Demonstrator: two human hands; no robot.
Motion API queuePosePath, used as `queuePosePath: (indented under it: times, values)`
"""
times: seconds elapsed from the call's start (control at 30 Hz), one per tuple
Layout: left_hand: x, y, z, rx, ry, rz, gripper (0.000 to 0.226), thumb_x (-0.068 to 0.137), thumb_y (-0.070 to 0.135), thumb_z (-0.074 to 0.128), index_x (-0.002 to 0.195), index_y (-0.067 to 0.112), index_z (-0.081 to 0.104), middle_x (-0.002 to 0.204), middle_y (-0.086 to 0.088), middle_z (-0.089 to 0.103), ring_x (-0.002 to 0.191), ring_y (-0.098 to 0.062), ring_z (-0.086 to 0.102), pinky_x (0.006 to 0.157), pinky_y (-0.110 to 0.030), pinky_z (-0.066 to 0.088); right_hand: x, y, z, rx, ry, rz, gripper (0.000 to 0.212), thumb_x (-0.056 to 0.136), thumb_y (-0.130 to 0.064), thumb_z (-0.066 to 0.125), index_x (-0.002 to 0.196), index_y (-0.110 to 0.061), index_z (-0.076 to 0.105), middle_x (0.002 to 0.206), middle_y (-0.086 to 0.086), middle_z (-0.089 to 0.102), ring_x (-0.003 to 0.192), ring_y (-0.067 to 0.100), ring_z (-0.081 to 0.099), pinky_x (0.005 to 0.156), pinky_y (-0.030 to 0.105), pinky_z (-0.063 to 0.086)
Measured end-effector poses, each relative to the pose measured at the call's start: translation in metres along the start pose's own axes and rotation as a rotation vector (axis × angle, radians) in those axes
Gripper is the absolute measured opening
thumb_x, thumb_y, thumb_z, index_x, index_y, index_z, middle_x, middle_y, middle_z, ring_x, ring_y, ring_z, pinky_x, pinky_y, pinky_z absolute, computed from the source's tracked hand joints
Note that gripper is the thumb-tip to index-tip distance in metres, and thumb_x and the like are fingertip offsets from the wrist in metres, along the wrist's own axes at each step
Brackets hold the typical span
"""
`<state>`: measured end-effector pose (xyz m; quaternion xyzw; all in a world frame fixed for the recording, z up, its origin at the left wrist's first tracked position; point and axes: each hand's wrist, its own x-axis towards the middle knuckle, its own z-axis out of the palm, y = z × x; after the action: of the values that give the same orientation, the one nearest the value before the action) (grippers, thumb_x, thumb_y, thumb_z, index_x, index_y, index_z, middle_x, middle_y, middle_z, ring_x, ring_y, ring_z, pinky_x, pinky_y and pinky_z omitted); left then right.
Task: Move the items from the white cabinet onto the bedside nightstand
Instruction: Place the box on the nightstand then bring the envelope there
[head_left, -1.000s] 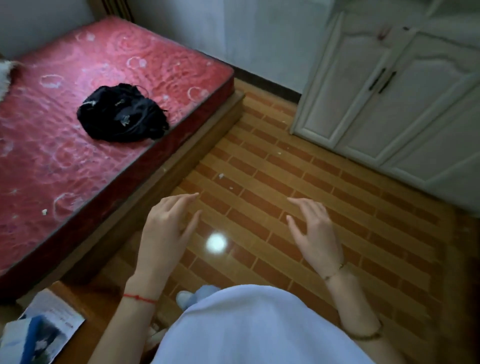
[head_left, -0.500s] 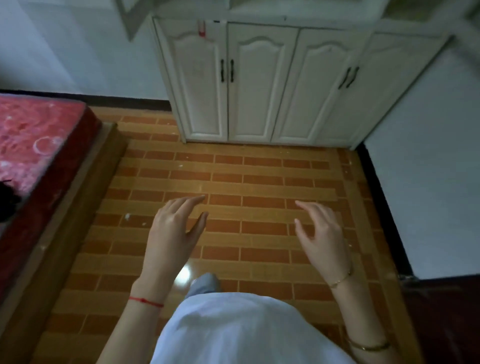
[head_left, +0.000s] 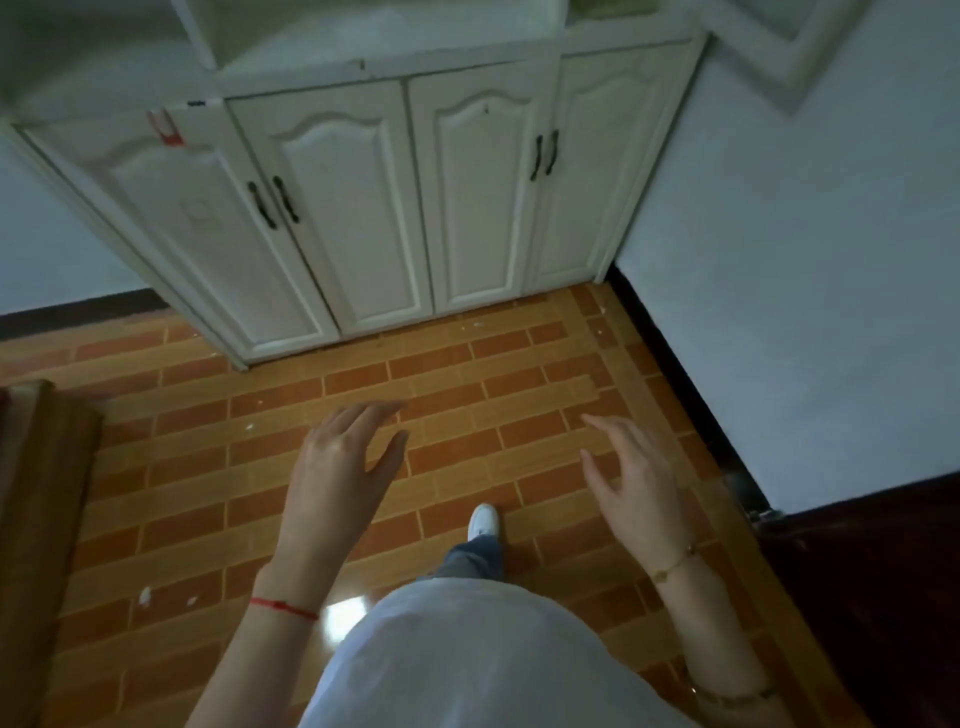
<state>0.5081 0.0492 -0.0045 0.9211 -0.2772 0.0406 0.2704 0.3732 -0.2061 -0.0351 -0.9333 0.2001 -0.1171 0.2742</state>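
Note:
The white cabinet (head_left: 363, 208) stands ahead against the wall, its several lower doors closed, with black handles (head_left: 272, 202) on the left pair and black handles (head_left: 543, 155) on the right pair. Open shelves sit above the doors; their contents are cut off by the frame's top. My left hand (head_left: 337, 467) and my right hand (head_left: 634, 483) hover over the floor in front of me, fingers relaxed and holding nothing. Both are well short of the cabinet. The nightstand is out of view.
Orange brick-pattern floor (head_left: 467, 415) stretches between me and the cabinet. A wooden bed frame edge (head_left: 41, 493) runs along the left. A white wall (head_left: 805, 286) closes the right side, with a dark wooden door (head_left: 883, 597) at lower right. My foot (head_left: 483, 519) steps forward.
The view has swung from the red bed to face the cabinet, which is now closer. Both hands stay raised and empty.

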Motion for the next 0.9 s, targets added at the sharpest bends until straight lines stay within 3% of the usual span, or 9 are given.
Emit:
queuePosePath:
  times: [0.17, 0.3, 0.47, 0.77, 0.9]
  values:
    - [0.114, 0.014, 0.024, -0.029, -0.001, 0.080, 0.030, 0.090, 0.022, 0.069, 0.119, 0.017, 0.067, 0.109, 0.000, 0.070, 0.097, -0.022, 0.066, 0.080, -0.038, 0.055, 0.097, 0.022, -0.026, -0.025, 0.089, 0.029, 0.035, 0.093, -0.024, 0.057, 0.128, -0.019, 0.057, 0.124, -0.003, 0.058, 0.113, 0.005, 0.050, 0.089, 0.019, 0.044]
    - [0.190, 0.030, 0.044, -0.028, -0.014, 0.154, 0.030, 0.089, 0.021, 0.070, 0.118, 0.015, 0.068, 0.110, -0.003, 0.070, 0.101, -0.023, 0.066, 0.084, -0.037, 0.056, 0.161, 0.041, -0.038, -0.006, 0.140, 0.060, 0.035, 0.093, -0.024, 0.057, 0.128, -0.021, 0.056, 0.126, -0.004, 0.057, 0.113, 0.002, 0.047, 0.088, 0.014, 0.038]
    - [0.271, 0.048, 0.075, -0.033, -0.046, 0.220, 0.030, 0.091, 0.023, 0.067, 0.121, 0.015, 0.067, 0.112, -0.003, 0.070, 0.105, -0.022, 0.065, 0.089, -0.039, 0.054, 0.224, 0.076, -0.049, 0.009, 0.160, 0.100, 0.035, 0.093, -0.025, 0.057, 0.128, -0.020, 0.056, 0.124, -0.004, 0.058, 0.116, 0.009, 0.049, 0.093, 0.021, 0.041]
    - [0.413, 0.111, 0.163, -0.059, -0.036, 0.197, 0.030, 0.089, 0.019, 0.069, 0.118, 0.013, 0.069, 0.107, -0.005, 0.071, 0.100, -0.024, 0.067, 0.087, -0.040, 0.056, 0.356, 0.179, -0.082, 0.036, 0.202, 0.119, 0.033, 0.092, -0.022, 0.059, 0.125, -0.018, 0.058, 0.120, -0.002, 0.060, 0.112, 0.011, 0.050, 0.092, 0.026, 0.046]
    - [0.479, 0.153, 0.197, -0.062, -0.015, 0.165, 0.031, 0.088, 0.018, 0.071, 0.119, 0.014, 0.069, 0.108, -0.005, 0.071, 0.101, -0.023, 0.067, 0.089, -0.035, 0.052, 0.428, 0.224, -0.115, 0.005, 0.210, 0.083, 0.030, 0.094, -0.021, 0.056, 0.124, -0.017, 0.059, 0.117, -0.001, 0.062, 0.111, 0.010, 0.049, 0.094, 0.018, 0.037]
